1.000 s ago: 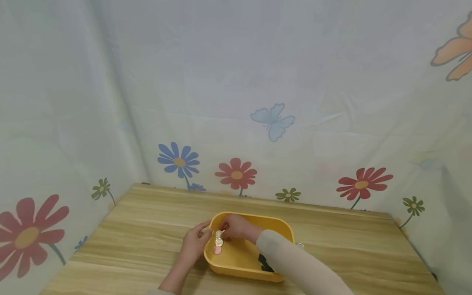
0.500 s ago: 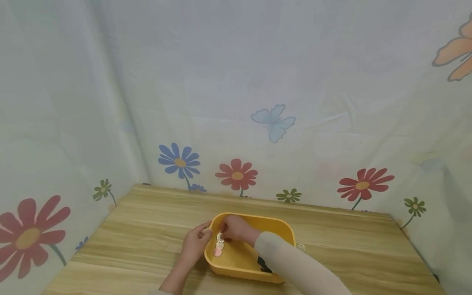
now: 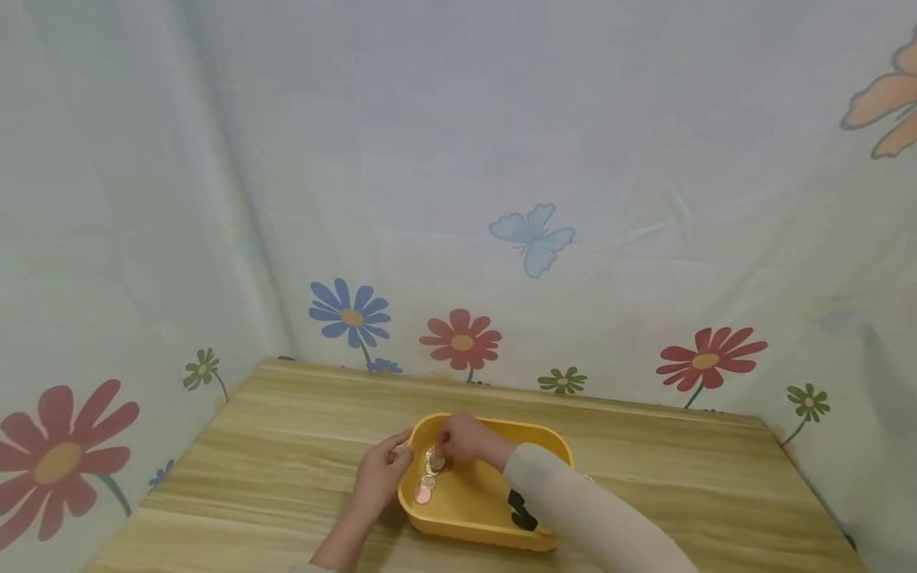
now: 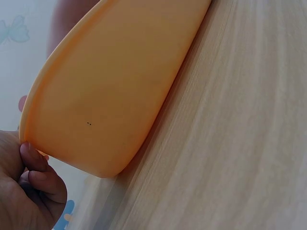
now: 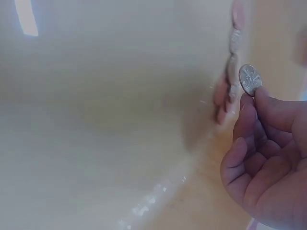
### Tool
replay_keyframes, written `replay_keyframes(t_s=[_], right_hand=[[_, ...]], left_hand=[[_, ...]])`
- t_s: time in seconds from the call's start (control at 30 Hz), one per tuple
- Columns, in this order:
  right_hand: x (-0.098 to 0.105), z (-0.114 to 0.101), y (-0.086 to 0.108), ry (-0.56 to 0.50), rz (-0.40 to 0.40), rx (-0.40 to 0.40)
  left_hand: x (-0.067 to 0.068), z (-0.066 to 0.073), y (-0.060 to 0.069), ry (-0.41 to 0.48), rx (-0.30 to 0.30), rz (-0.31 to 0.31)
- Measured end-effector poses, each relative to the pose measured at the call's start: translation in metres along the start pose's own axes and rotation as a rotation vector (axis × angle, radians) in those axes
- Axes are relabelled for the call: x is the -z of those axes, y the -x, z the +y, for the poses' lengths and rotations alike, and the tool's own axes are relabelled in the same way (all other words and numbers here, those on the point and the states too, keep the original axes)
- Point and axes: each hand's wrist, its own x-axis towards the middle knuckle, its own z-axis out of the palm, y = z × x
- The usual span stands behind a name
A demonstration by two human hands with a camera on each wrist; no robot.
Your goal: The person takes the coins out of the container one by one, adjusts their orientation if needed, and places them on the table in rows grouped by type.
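A yellow basin [image 3: 458, 531] stands on the wooden table, tilted out of level in the left wrist view. My left hand [image 3: 381, 476] grips its left rim, and the left wrist view shows the fingers [image 4: 42, 179] curled at the basin's edge [image 4: 96, 96]. Inside the basin, my right hand [image 3: 467, 438] pinches a silver coin [image 5: 250, 79] between thumb and fingertips [image 5: 259, 98]. Beside that coin, a row of overlapping silver coins [image 5: 235, 40] and a pinkish disc [image 3: 423, 495] lie along the basin's left side.
A black object [image 3: 522, 512] lies at the basin's near right, partly behind my right sleeve [image 3: 587, 505]. A small round clear thing [image 3: 589, 477] shows just outside the right rim. Flowered cloth [image 3: 430, 199] hangs behind the wooden table [image 3: 286, 446].
My right hand has shifted slightly right and up, and the pinched coin now shows its face. More of the black object is visible. My left hand keeps its hold on the rim.
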Motion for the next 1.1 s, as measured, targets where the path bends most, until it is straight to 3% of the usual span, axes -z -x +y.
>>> replay_keyframes(t_s=[0.23,0.43,0.73,1.1], right_hand=[[0.025,0.001,0.008,-0.082,-0.067,-0.070],[0.050,0.004,0.026,-0.134,-0.101,-0.011],[0.078,0.015,0.060,-0.196,-0.080,-0.007],[0.092,0.037,0.096,-0.204,-0.048,0.007]], left_hand=[[0.001,0.000,-0.002,-0.003,-0.002,0.008],[0.002,-0.001,-0.002,-0.001,0.014,0.006],[-0.001,0.000,0.000,0.016,0.031,0.002],[-0.001,0.001,0.000,0.037,0.033,-0.002]])
